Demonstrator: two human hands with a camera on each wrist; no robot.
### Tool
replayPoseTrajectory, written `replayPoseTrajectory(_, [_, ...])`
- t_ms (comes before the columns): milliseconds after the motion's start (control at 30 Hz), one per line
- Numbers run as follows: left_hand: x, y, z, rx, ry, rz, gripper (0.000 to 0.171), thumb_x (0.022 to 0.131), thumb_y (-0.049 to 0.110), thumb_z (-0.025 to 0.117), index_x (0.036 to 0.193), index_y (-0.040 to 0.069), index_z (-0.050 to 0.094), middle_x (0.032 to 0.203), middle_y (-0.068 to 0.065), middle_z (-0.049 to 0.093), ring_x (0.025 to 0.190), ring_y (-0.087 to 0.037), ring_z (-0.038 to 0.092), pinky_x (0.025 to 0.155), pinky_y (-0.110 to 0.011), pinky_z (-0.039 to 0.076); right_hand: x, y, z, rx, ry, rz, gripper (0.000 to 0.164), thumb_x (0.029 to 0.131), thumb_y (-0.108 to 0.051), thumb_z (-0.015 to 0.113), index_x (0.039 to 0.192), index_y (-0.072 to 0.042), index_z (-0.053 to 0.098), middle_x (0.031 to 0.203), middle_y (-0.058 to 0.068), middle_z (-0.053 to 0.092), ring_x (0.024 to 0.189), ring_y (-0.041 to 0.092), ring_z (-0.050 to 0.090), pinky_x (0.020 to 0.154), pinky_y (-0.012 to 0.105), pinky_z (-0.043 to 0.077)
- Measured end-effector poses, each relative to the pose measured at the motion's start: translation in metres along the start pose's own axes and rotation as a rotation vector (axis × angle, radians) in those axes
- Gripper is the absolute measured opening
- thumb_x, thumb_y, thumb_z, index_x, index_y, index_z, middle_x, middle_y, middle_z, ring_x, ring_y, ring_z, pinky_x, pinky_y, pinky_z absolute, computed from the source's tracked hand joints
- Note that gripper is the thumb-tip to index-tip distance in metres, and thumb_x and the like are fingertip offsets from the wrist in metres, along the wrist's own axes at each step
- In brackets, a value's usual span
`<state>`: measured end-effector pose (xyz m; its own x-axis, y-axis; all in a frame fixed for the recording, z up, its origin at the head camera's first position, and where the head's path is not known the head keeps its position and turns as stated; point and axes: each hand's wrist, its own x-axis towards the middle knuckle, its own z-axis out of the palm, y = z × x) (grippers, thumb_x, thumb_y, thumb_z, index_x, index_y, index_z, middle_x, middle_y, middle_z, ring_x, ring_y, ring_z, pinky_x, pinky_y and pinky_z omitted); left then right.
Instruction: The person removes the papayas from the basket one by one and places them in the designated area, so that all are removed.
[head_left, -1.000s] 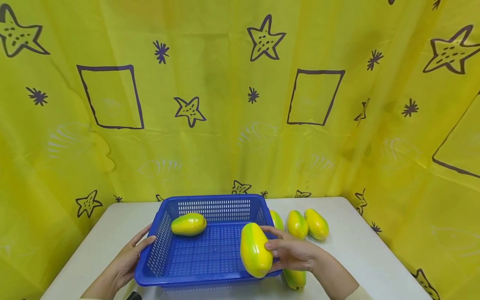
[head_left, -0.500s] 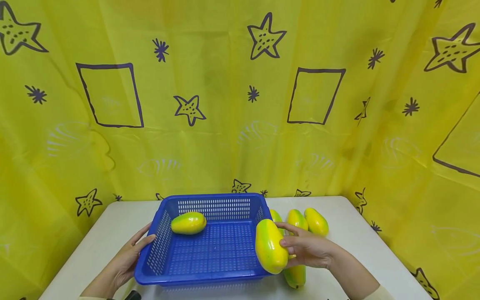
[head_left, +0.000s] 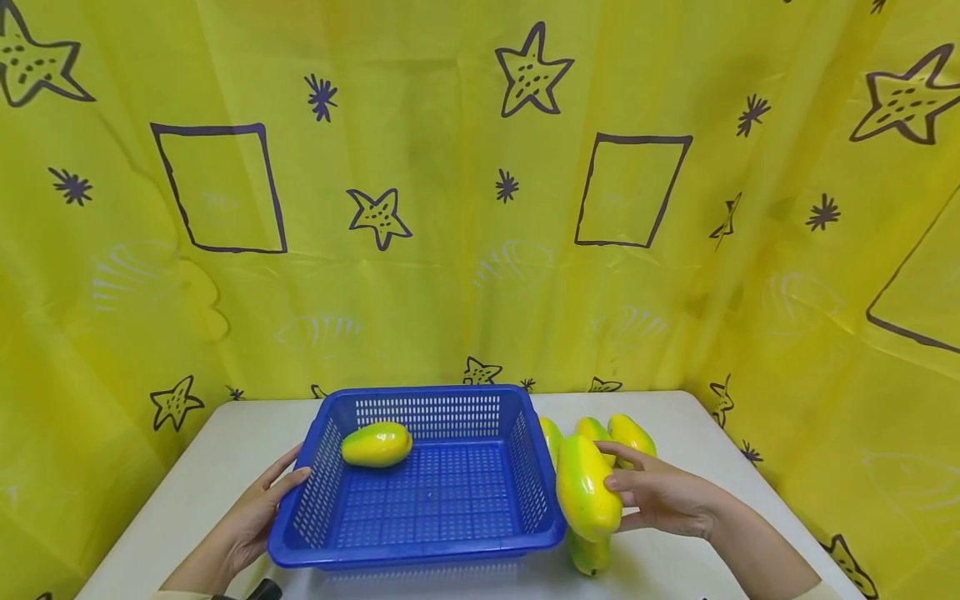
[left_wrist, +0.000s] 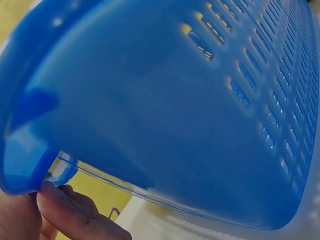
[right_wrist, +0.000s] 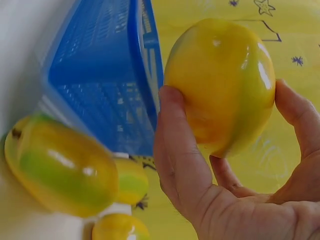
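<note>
A blue plastic basket (head_left: 420, 553) with slotted walls stands on the white table. One yellow-green papaya (head_left: 377, 444) lies inside it at the left. My left hand (head_left: 253, 518) grips the basket's left rim; in the left wrist view its fingers (left_wrist: 80, 215) curl at the rim's edge. Just outside the basket's right side, my right hand (head_left: 667, 497) holds another papaya (head_left: 588, 487) above the table. The right wrist view shows this raised fruit (right_wrist: 220, 85) between thumb and fingers, apart from the papaya (right_wrist: 65, 167) on the table below.
Right of the basket, more papayas lie on the table: one near the front (head_left: 590, 557), partly covered by the held fruit, and several behind, including the far right one (head_left: 632, 439). A yellow patterned curtain (head_left: 450, 300) surrounds the table. A dark object (head_left: 266, 590) shows beside the left wrist.
My right hand has carried its papaya rightward, from over the basket's right end to outside the rim. The left hand and the basket have stayed in place.
</note>
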<state>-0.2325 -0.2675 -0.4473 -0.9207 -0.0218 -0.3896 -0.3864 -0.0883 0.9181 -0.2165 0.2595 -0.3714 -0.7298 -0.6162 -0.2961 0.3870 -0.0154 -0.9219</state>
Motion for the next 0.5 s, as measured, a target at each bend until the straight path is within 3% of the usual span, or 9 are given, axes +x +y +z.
replayPoseTrajectory(300, [0.001,-0.001,-0.001,-0.009,0.002,-0.01,0.089,0.094,0.047,0.062,0.159,0.025,0.006,0.149,-0.033,0.031,0.094,-0.025,0.067,0.084,-0.052,0.058,-0.018,0.005,-0.027,-0.005,0.039,0.03,0.085,0.101,-0.016,0.049,0.153,-0.005,-0.016,0.129,0.01,0.053,0.112,0.025,0.061,0.1,0.052,0.05])
replayPoseTrajectory(500, [0.001,0.0,-0.001,-0.009,0.003,-0.008,0.089,0.094,0.047,0.063,0.159,0.026,0.006,0.147,-0.031,0.035,0.093,-0.025,0.067,0.084,-0.051,0.059,-0.028,0.015,-0.046,0.041,0.047,0.037,0.075,0.102,-0.013,0.047,0.155,-0.01,-0.006,0.13,0.008,0.05,0.114,0.025,0.059,0.101,0.051,0.049])
